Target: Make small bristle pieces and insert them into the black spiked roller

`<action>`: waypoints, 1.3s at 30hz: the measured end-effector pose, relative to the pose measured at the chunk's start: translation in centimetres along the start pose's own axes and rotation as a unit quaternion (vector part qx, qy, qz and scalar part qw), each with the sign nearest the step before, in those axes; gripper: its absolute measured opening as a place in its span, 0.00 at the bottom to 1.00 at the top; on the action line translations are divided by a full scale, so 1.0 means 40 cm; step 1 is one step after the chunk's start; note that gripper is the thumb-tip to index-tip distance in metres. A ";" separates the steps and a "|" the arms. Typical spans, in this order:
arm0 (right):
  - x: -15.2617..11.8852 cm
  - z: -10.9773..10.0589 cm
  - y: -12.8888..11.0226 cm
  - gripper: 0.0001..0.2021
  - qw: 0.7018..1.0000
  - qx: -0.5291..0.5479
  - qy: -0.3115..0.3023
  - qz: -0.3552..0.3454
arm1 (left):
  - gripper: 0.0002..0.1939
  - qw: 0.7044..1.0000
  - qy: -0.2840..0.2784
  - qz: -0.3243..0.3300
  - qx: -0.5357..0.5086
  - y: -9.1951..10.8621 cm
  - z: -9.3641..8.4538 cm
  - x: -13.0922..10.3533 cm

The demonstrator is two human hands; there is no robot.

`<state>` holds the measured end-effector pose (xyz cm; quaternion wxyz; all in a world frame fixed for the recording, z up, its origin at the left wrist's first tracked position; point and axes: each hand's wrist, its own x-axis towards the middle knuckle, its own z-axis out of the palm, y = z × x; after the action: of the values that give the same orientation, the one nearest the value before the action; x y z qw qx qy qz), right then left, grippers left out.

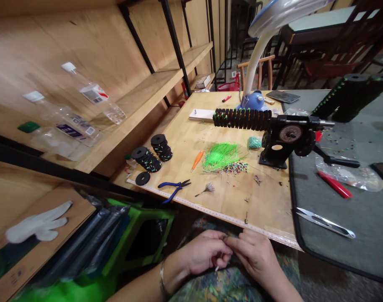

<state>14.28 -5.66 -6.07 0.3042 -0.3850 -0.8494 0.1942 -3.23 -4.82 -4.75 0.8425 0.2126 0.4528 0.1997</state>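
Note:
My left hand (207, 251) and my right hand (253, 251) meet over my lap, just below the table edge. Both are closed, with fingertips pinched together. What they pinch is too small and too covered to make out; a thin white tip (217, 268) pokes out beneath the left fingers. On the table beyond them lie a small metal piece (246, 218), a fan-shaped bundle of thin pale strands (209, 188), blue-handled pliers (175, 186), an orange pointed tool (197, 160), a heap of bright green strands (221, 155) and mixed coloured beads (235, 167).
Black foam spools (146, 159) stand at the left, near a loose black disc (142, 178). A cranked winding device (285, 136) carries a row of black discs. Silver thread snips (326, 223) and a red tube (335, 184) rest on the grey mat (323, 251). A lamp (252, 100) rises behind.

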 end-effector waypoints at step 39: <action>-0.005 0.016 -0.013 0.16 0.859 0.338 0.045 0.381 | 0.05 0.929 0.094 0.216 0.286 0.028 0.009 -0.025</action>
<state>13.66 -6.22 -6.33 0.3559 -0.5607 -0.5035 0.5526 -3.60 -4.48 -3.28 0.6357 0.5180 0.5109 0.2581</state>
